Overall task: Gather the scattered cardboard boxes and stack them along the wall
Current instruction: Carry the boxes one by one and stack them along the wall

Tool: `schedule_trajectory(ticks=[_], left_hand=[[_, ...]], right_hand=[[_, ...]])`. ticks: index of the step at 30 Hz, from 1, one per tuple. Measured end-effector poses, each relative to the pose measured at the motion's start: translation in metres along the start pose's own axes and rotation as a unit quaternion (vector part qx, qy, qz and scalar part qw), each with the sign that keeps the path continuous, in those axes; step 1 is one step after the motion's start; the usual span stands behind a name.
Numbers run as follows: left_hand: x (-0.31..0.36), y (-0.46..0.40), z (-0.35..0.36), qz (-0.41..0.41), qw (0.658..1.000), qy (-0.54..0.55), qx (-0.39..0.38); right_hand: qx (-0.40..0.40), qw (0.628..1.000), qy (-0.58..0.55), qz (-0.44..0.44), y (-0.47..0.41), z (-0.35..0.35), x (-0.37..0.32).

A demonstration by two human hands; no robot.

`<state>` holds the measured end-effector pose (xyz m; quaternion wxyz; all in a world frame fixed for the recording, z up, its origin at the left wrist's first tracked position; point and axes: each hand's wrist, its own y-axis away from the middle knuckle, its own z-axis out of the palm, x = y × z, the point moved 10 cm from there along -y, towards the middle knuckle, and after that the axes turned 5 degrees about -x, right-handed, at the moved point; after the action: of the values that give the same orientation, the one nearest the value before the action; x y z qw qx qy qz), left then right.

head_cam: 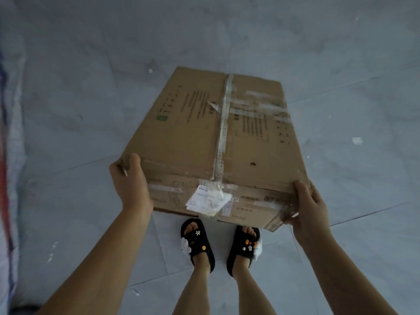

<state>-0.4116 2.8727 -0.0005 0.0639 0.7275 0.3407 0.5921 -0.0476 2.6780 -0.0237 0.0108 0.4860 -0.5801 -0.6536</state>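
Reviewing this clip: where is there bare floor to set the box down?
Bare floor lies beyond and right of the box, which the left hand and right hand grip. Crowded: the feet in sandals under its near edge, and a woven sack along the left.

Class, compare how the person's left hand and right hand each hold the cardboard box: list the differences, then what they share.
The left hand grips the cardboard box at its near left corner, thumb on top; the right hand grips the near right corner, fingers wrapped over the edge. The left hand sits higher in the frame than the right hand. Both hold the box's near end.
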Motion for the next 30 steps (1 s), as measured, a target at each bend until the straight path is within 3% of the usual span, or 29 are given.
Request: schedule_trajectory(ticks=[7,11,19,25,30], left_hand=[[0.121,0.102,-0.083,-0.009,1.0,0.003,-0.001],[0.182,0.174,-0.129,0.028,0.999,0.036,0.021],[0.184,0.271,-0.18,-0.043,0.981,0.082,0.169],[0.159,0.397,-0.183,-0.057,0.932,0.164,0.319],[0.131,0.511,-0.194,-0.061,0.861,0.252,0.436]], right_hand=[[-0.027,0.997,0.03,-0.06,0.132,-0.01,-0.126],[-0.055,0.991,0.059,-0.103,0.192,-0.013,-0.191],[-0.132,0.964,0.15,-0.176,0.234,0.0,-0.262],[-0.305,0.905,0.224,-0.193,0.247,0.011,-0.299],[-0.389,0.846,0.301,-0.205,0.28,0.006,-0.291]])
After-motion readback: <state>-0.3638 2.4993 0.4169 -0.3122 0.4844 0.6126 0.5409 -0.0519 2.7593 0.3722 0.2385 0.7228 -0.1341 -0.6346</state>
